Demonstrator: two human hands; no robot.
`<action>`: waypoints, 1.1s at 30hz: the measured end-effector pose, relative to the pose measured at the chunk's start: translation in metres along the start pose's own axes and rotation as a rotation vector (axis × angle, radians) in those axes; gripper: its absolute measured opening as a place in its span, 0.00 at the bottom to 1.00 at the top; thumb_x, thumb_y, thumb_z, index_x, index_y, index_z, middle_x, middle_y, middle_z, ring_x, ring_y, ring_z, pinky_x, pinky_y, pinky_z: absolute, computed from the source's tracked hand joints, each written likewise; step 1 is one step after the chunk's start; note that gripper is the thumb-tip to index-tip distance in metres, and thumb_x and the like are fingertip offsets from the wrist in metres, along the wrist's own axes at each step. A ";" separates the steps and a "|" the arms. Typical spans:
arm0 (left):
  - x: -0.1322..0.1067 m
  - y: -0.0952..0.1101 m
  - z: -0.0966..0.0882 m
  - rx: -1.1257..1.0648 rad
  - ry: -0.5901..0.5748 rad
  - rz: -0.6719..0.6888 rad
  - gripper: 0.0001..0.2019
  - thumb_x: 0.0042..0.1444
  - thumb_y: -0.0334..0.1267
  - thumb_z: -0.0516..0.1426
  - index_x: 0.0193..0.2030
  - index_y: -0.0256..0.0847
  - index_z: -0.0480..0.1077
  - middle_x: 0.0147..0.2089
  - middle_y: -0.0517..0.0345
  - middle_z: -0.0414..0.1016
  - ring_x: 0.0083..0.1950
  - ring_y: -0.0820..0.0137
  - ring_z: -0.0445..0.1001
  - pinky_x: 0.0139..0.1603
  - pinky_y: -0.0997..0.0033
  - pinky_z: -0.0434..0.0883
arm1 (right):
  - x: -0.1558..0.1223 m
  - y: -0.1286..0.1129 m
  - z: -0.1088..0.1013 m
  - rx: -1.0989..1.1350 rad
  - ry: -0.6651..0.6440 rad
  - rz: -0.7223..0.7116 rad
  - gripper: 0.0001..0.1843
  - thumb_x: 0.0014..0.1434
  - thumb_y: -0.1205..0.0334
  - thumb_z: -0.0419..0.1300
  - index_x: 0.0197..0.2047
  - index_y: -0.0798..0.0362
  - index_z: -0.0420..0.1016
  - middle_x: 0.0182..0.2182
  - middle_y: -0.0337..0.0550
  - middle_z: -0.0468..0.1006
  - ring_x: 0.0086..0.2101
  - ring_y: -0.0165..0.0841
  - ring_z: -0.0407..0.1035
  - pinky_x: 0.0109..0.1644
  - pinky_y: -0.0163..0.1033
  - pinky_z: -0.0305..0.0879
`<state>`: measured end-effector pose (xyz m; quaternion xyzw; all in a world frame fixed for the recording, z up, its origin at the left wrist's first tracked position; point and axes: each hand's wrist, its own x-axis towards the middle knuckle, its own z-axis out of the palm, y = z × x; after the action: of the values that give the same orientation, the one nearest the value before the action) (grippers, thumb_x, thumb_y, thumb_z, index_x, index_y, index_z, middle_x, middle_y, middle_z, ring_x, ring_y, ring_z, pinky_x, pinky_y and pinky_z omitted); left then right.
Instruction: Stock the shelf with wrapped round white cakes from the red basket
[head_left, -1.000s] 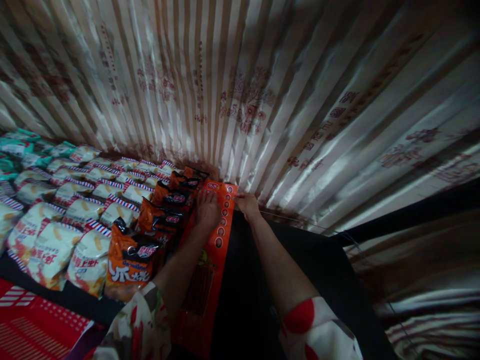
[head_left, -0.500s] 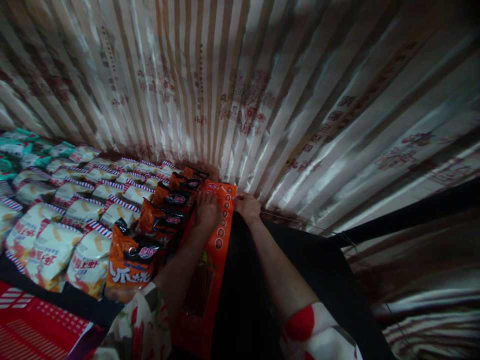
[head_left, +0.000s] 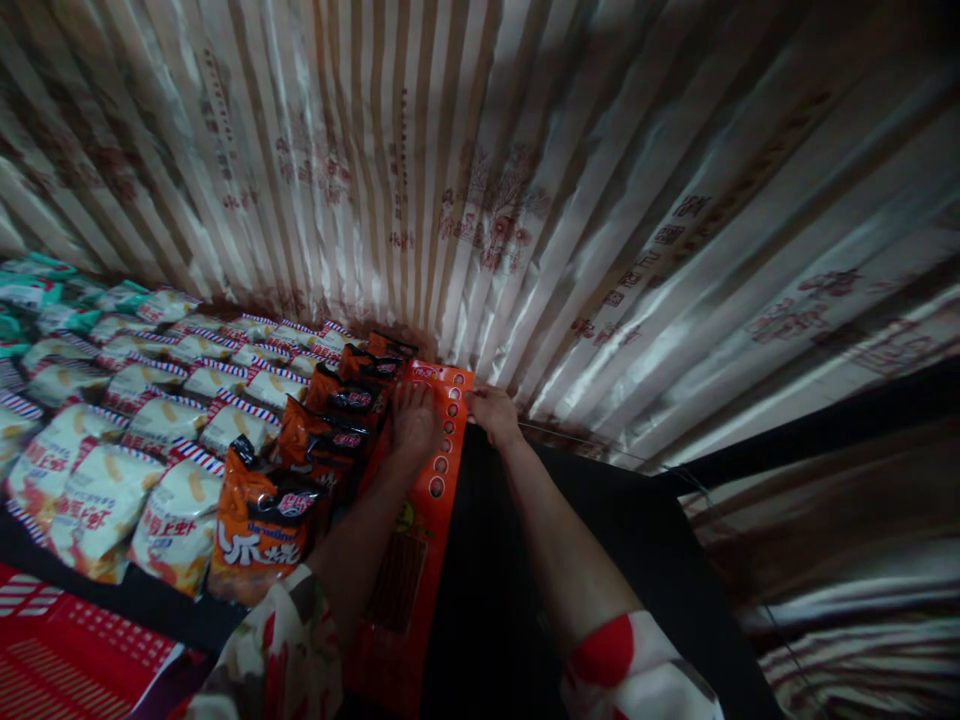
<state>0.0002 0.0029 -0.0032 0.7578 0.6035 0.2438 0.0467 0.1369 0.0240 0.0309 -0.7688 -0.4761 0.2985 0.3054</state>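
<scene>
Centre frame: long flat orange foil packet (head_left: 420,530) lies on black tabletop (head_left: 637,520), far end near striped satin curtain (head_left: 525,200). Left hand (head_left: 416,420) rests flat on that end, fingers together. Right hand (head_left: 491,412) touches its right edge, fingers curled; cannot tell whether pinching. Orange crisp bags (head_left: 259,520) just left

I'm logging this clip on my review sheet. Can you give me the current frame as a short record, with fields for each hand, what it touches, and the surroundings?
Left hand: palm down, flat on the long orange pack
Right hand: at that pack's upper right edge; grip unclear
Left of the pack: a row of orange snack bags, then rows of white snack bags
Underneath: dark surface
Behind: striped curtain
</scene>
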 end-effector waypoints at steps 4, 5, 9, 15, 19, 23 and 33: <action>0.000 0.001 -0.002 -0.014 -0.017 -0.012 0.21 0.58 0.35 0.47 0.57 0.33 0.64 0.61 0.46 0.64 0.64 0.58 0.56 0.66 0.53 0.49 | 0.005 0.003 0.005 0.271 -0.060 0.129 0.07 0.52 0.66 0.56 0.35 0.56 0.72 0.28 0.39 0.76 0.24 0.26 0.71 0.26 0.29 0.69; 0.000 0.001 -0.001 -0.017 -0.016 -0.010 0.21 0.58 0.35 0.47 0.57 0.33 0.64 0.61 0.47 0.64 0.64 0.58 0.56 0.66 0.53 0.49 | 0.005 0.002 0.005 0.300 -0.065 0.140 0.06 0.52 0.66 0.56 0.34 0.56 0.72 0.27 0.39 0.76 0.23 0.25 0.70 0.26 0.29 0.69; -0.001 -0.001 0.002 -0.017 -0.004 -0.003 0.21 0.58 0.36 0.47 0.58 0.35 0.63 0.61 0.47 0.64 0.64 0.58 0.56 0.65 0.52 0.49 | 0.001 -0.003 0.005 0.417 -0.084 0.183 0.03 0.53 0.69 0.55 0.32 0.56 0.69 0.27 0.38 0.75 0.23 0.24 0.69 0.26 0.28 0.70; -0.003 0.000 0.001 0.008 -0.014 0.011 0.23 0.56 0.36 0.49 0.59 0.36 0.61 0.62 0.48 0.63 0.65 0.58 0.56 0.66 0.52 0.48 | -0.006 -0.006 0.006 0.453 -0.097 0.197 0.05 0.54 0.72 0.53 0.30 0.55 0.67 0.23 0.36 0.73 0.20 0.23 0.67 0.22 0.27 0.69; -0.005 0.001 -0.003 0.013 -0.024 0.016 0.23 0.57 0.36 0.49 0.59 0.34 0.61 0.62 0.46 0.62 0.65 0.58 0.55 0.66 0.53 0.48 | -0.007 -0.003 0.007 0.423 -0.109 0.163 0.06 0.54 0.73 0.52 0.29 0.54 0.67 0.23 0.36 0.73 0.21 0.23 0.68 0.21 0.25 0.68; -0.009 0.003 -0.006 0.027 -0.032 0.013 0.23 0.57 0.36 0.50 0.59 0.34 0.61 0.62 0.46 0.63 0.65 0.58 0.55 0.66 0.53 0.48 | -0.007 0.001 0.008 0.416 -0.119 0.151 0.05 0.53 0.72 0.53 0.30 0.54 0.67 0.23 0.36 0.73 0.21 0.24 0.69 0.22 0.27 0.69; -0.019 0.004 -0.011 0.008 -0.011 0.014 0.21 0.58 0.35 0.47 0.58 0.33 0.62 0.62 0.46 0.63 0.65 0.59 0.56 0.66 0.54 0.49 | -0.014 0.005 0.007 0.406 -0.138 0.134 0.03 0.52 0.71 0.55 0.29 0.54 0.67 0.21 0.34 0.70 0.19 0.22 0.65 0.21 0.28 0.69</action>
<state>-0.0039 -0.0190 0.0022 0.7633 0.5990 0.2376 0.0453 0.1296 0.0103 0.0251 -0.6993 -0.3739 0.4595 0.4001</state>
